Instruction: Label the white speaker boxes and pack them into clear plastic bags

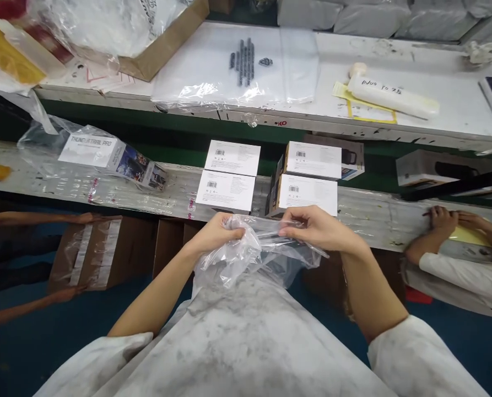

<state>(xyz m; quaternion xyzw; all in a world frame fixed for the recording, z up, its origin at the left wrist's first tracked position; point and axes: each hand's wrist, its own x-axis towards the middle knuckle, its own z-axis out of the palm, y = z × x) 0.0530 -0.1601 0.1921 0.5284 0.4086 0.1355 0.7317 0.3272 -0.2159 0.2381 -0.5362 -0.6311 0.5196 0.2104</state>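
A crumpled clear plastic bag (246, 248) is stretched between my two hands, close to my body. My left hand (215, 234) is closed around its gathered left part. With thumb and fingers, my right hand (312, 227) pinches the bag's right side. Just beyond my hands stand white-topped boxes with barcodes: a left pair, with its nearer box (225, 190), and a right pair, with its nearer box (307, 194). Farther left, a printed box (91, 150) lies partly inside a clear bag.
A stack of flat clear bags (237, 66) lies on the white shelf (328, 55), with a white bottle (390, 96) to its right. At left, another person's hands hold a carton (122, 256). A co-worker's hands (456, 218) rest on the bench at right.
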